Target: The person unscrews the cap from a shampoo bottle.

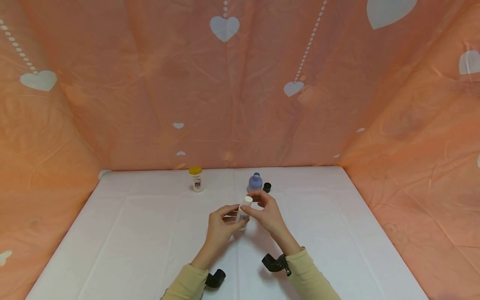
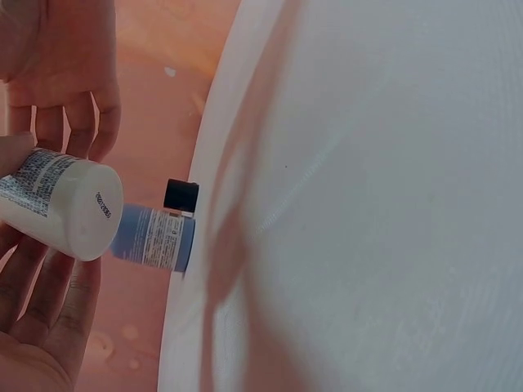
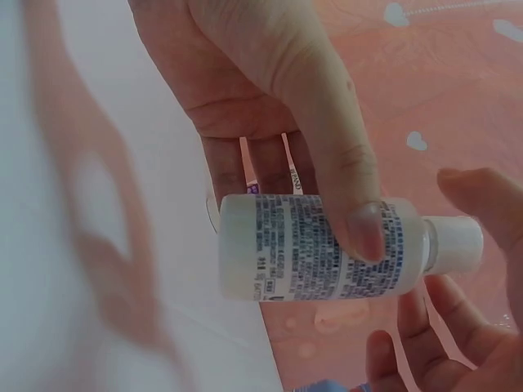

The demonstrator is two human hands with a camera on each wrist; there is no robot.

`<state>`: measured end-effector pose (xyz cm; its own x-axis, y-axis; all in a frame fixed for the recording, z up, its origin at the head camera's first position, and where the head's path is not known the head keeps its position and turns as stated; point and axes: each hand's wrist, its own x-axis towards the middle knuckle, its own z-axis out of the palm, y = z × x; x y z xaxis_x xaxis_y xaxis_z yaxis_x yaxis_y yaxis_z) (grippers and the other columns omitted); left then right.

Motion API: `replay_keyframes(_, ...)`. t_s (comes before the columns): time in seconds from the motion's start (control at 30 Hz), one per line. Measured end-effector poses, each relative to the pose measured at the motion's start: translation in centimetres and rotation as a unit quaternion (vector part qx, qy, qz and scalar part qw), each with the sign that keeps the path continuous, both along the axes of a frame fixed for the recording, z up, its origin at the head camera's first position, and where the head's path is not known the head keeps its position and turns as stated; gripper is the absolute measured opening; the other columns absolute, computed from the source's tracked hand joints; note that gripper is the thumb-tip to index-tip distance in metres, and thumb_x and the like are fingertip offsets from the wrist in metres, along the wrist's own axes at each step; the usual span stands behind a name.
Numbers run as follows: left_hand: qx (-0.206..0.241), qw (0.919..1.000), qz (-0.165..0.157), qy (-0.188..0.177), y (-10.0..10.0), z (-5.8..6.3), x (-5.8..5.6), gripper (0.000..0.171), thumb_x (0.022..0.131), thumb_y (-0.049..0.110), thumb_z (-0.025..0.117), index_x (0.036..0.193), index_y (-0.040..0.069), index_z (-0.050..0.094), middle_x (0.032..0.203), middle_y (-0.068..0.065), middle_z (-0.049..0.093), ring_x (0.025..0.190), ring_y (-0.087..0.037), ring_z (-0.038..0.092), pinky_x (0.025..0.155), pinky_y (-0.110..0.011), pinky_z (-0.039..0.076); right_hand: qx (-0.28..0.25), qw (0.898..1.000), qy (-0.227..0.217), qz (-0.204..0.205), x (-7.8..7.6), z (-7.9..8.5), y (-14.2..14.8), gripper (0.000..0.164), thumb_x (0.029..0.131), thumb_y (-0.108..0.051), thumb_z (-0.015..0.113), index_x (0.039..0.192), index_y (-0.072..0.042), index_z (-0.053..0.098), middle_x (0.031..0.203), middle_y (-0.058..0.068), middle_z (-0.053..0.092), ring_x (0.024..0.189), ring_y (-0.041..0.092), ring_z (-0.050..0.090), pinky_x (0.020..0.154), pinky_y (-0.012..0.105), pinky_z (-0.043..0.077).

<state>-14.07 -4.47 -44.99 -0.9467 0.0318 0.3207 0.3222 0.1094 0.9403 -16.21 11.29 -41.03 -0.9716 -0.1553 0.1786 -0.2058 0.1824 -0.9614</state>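
My left hand (image 1: 220, 227) grips a small white bottle (image 3: 319, 249) round its printed body, thumb across the label. Tilted in the head view, the bottle has a white cap (image 1: 248, 200) at its top. My right hand (image 1: 271, 213) is beside the cap. In the right wrist view its thumb (image 3: 470, 186) stands apart from the cap, with its fingers curved below; whether those touch it is unclear. The left wrist view shows the bottle's base (image 2: 96, 211) with a printed code, and the left fingers (image 2: 69, 302) behind it.
Beyond the hands stand a blue bottle (image 1: 255, 183) and, beside it, a small black cap (image 1: 267, 187). A white jar with a yellow lid (image 1: 196, 171) stands farther left on the white table (image 1: 142, 250). Orange cloth (image 1: 232, 104) encloses the back and sides.
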Motion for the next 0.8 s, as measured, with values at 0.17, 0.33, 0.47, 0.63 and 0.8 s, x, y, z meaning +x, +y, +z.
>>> replay_keyframes(0.17, -0.004, 1.0, -0.002, -0.002, 0.0, 0.0, 0.0, 0.038, 0.073, -0.001, 0.081, 0.108, -0.002, 0.07, 0.099, -0.015, 0.068, 0.084, -0.034, 0.067, 0.071, -0.036, 0.058, 0.012, 1.0, 0.001, -0.02, 0.1, 0.2, -0.1, 0.034, 0.077, -0.005, 0.079, 0.105, 0.003, 0.062, 0.097, 0.011, 0.064, 0.098, 0.03, 0.057, 0.093, 0.05, 0.039)
replay_keyframes(0.33, 0.001, 1.0, -0.005, -0.006, 0.1, -0.1, 0.1, 0.038, 0.073, -0.002, 0.081, 0.109, -0.003, 0.069, 0.1, -0.017, 0.068, 0.084, -0.035, 0.067, 0.073, -0.041, 0.058, 0.017, 1.0, 0.004, -0.025, -0.2, -0.3, 0.0, 0.033, 0.076, -0.005, 0.08, 0.102, 0.002, 0.062, 0.094, 0.011, 0.063, 0.095, 0.036, 0.056, 0.086, 0.048, 0.042)
replay_keyframes(0.47, 0.002, 0.9999, -0.009, -0.008, 0.1, -0.2, 0.1, 0.038, 0.073, -0.001, 0.081, 0.109, -0.003, 0.069, 0.099, -0.018, 0.067, 0.084, -0.036, 0.067, 0.073, -0.042, 0.057, 0.018, 1.0, 0.01, -0.015, -0.3, -0.4, 0.1, 0.029, 0.076, -0.003, 0.08, 0.099, 0.003, 0.063, 0.09, 0.014, 0.062, 0.091, 0.038, 0.056, 0.083, 0.053, 0.043)
replay_keyframes(0.63, -0.002, 1.0, -0.008, -0.001, 0.1, -0.3, 0.1, 0.037, 0.072, -0.002, 0.081, 0.108, -0.003, 0.069, 0.097, -0.018, 0.068, 0.083, -0.036, 0.067, 0.072, -0.041, 0.058, 0.038, 0.999, 0.014, 0.0, 0.0, 0.4, 0.2, 0.025, 0.077, -0.003, 0.078, 0.097, 0.003, 0.065, 0.089, 0.014, 0.064, 0.089, 0.034, 0.057, 0.08, 0.05, 0.043)
replay_keyframes(0.8, -0.002, 1.0, -0.005, -0.003, 0.1, -0.2, 0.2, 0.037, 0.072, -0.002, 0.081, 0.108, -0.003, 0.07, 0.098, -0.017, 0.068, 0.084, -0.036, 0.067, 0.072, -0.041, 0.058, 0.056, 0.998, 0.02, 0.002, 0.1, 0.6, 0.3, 0.024, 0.078, -0.004, 0.078, 0.098, 0.002, 0.066, 0.09, 0.012, 0.065, 0.089, 0.029, 0.057, 0.077, 0.041, 0.042)
